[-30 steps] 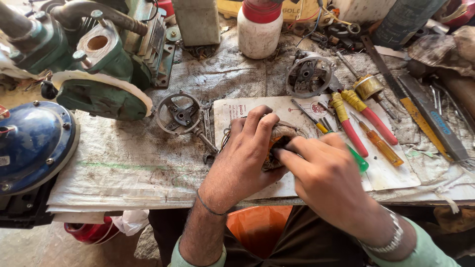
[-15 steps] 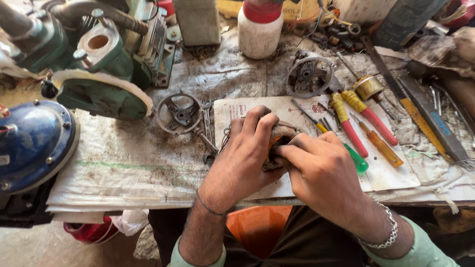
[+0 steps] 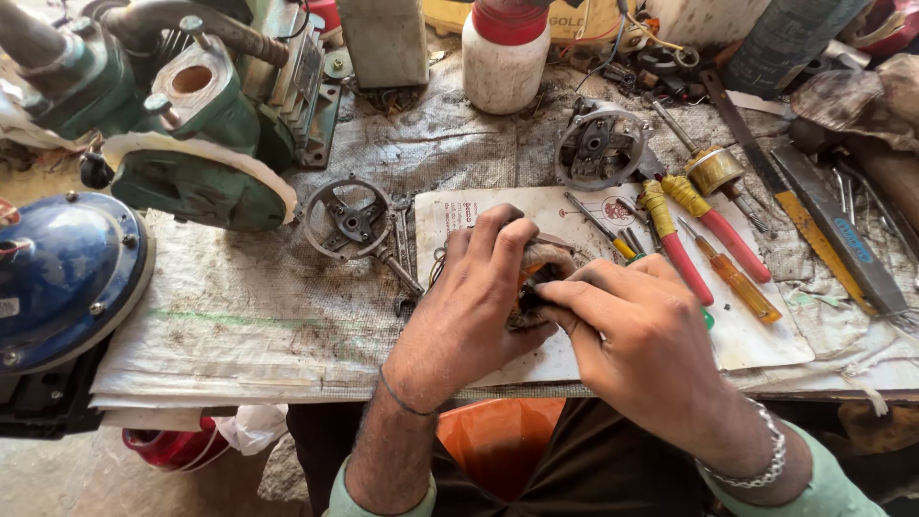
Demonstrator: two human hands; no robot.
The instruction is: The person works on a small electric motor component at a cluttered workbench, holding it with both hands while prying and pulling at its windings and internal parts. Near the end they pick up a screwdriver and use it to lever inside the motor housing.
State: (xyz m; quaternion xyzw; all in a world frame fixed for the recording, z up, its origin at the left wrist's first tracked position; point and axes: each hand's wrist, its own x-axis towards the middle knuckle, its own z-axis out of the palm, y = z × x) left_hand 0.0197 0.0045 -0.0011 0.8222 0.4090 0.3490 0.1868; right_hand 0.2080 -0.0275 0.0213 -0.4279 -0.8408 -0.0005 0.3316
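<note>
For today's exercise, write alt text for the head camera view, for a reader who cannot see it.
Two bare hands, left hand and right hand, grip a small motor part with orange wiring over a white sheet on a cluttered workbench. Pliers and screwdrivers lie right; a green pump stands left.

Small round motor part [image 3: 532, 280], grimy with orange copper windings peeking out, sits dead centre of the frame, mostly covered, resting over a white card [image 3: 574, 215] on the bench.
</note>
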